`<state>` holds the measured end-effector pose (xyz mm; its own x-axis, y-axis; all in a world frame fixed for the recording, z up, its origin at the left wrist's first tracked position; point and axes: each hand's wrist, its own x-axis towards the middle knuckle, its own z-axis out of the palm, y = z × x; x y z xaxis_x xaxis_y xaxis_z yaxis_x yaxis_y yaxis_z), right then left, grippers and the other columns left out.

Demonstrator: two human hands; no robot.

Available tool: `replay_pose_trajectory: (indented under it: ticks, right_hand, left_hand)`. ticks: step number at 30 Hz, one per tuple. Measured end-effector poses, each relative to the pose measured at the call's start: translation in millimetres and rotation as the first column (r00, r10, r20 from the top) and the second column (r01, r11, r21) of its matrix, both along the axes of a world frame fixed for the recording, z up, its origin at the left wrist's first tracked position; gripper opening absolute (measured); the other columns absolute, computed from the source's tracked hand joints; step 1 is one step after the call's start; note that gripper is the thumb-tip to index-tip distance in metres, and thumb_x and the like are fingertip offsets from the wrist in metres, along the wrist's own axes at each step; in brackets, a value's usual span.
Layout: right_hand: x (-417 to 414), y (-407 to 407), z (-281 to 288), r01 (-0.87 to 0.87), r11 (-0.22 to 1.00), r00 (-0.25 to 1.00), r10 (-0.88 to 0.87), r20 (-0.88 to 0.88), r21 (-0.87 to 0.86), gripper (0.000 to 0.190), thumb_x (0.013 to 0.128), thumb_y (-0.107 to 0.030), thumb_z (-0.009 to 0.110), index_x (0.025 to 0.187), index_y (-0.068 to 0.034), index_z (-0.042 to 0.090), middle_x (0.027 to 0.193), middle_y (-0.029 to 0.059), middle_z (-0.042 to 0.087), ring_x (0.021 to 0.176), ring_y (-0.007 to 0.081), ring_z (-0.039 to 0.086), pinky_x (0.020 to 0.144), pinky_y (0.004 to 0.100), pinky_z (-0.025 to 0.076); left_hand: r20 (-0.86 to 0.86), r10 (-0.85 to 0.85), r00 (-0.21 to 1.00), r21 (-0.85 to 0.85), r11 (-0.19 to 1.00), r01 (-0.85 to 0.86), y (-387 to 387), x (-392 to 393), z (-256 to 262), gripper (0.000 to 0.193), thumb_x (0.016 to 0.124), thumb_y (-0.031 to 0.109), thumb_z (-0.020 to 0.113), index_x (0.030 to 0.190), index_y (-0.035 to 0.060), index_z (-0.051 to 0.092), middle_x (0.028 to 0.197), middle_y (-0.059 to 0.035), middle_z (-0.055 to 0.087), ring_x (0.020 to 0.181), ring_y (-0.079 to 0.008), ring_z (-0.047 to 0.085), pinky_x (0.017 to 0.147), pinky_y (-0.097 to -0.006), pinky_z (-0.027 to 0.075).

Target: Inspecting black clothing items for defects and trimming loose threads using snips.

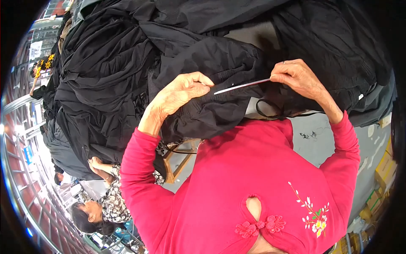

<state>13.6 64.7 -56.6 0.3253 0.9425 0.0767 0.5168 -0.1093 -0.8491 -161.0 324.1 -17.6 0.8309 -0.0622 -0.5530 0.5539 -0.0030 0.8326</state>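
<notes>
In my right hand (293, 76), thumb and fingers pinch one end of a thin, straight whitish strip (241, 87) with a reddish edge near the grip. Its exact kind is unclear. The free end slants down to the left. Close to that end is my left hand (187, 90), thumb and forefinger almost together; whether something fine is between them cannot be made out. Under both hands a black garment (219, 60) with gathered, shirred bands lies bunched in front of me. A thin black cord (263, 109) loops out below my right hand.
Heaped black cloth (101, 63) fills the left and far side. A wooden stool frame (179, 165) stands below my left arm. At lower left a co-worker in a patterned top (115, 200) sits by the heap. Cardboard boxes (385, 168) line the right edge. Dark thread scraps (309, 135) lie on the grey floor.
</notes>
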Motion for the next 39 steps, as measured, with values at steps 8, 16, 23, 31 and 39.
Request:
replay_pose_trajectory:
  ticks: [8, 16, 23, 31, 39]
  right_hand:
    - [-29.0, 14.2, 26.3, 0.145, 0.971, 0.970, -0.177, -0.166, -0.190, 0.017, 0.076, -0.008, 0.064, 0.081, -0.001, 0.049, 0.063, 0.0077, 0.054, 0.053, 0.0144, 0.049, 0.049, 0.0279, 0.039]
    - [-44.6, 12.7, 38.6, 0.146, 0.989, 0.989, -0.147, -0.010, -0.036, 0.014, 0.076, -0.008, 0.064, 0.084, -0.001, 0.054, 0.063, 0.0082, 0.056, 0.054, 0.0097, 0.050, 0.050, 0.0257, 0.040]
    - [-49.4, 3.7, 61.4, 0.218, 0.937, 0.813, -0.329, 0.481, 0.273, 0.058, 0.059, -0.018, 0.076, 0.110, -0.007, 0.050, 0.102, 0.0091, 0.049, 0.091, 0.0238, 0.050, 0.077, 0.0316, 0.042]
    - [-68.7, -9.3, 47.8, 0.257, 0.941, 0.870, -0.324, 0.372, 0.219, 0.040, 0.061, -0.017, 0.077, 0.092, -0.003, 0.055, 0.080, 0.0071, 0.051, 0.063, 0.0189, 0.052, 0.056, 0.0290, 0.045]
    - [-98.2, 19.7, 51.7, 0.230, 0.961, 0.897, -0.271, 0.348, 0.154, 0.040, 0.061, -0.023, 0.076, 0.088, -0.002, 0.056, 0.077, 0.0084, 0.054, 0.062, 0.0246, 0.054, 0.056, 0.0319, 0.045]
  left_hand:
    - [0.033, -0.185, 0.982, 0.183, 0.967, 0.176, -22.5, 27.6, 13.7, 0.008, 0.083, 0.006, 0.055, 0.085, 0.0001, 0.059, 0.077, 0.0009, 0.059, 0.072, -0.0047, 0.052, 0.067, -0.0187, 0.041]
    - [0.322, -0.523, 0.789, 0.618, 0.748, 0.244, -47.3, 43.4, 44.3, 0.017, 0.082, 0.015, 0.056, 0.077, -0.0012, 0.054, 0.055, -0.0067, 0.046, 0.052, -0.0082, 0.039, 0.048, -0.0271, 0.034]
    - [0.345, -0.555, 0.757, 0.645, 0.726, 0.238, -52.1, 42.6, 43.1, 0.018, 0.082, 0.016, 0.056, 0.076, -0.0013, 0.056, 0.056, -0.0110, 0.045, 0.050, -0.0142, 0.040, 0.049, -0.0297, 0.036]
    - [0.411, -0.774, 0.481, 0.730, 0.596, 0.336, -48.7, 42.8, 31.9, 0.017, 0.083, 0.016, 0.053, 0.082, -0.0001, 0.056, 0.060, -0.0151, 0.048, 0.053, -0.0260, 0.045, 0.053, -0.0326, 0.039]
    - [0.401, -0.447, 0.799, 0.496, 0.840, 0.221, -67.7, 12.3, 26.2, 0.021, 0.079, 0.016, 0.055, 0.078, -0.0050, 0.055, 0.059, -0.0200, 0.051, 0.049, -0.0289, 0.049, 0.051, -0.0361, 0.039]
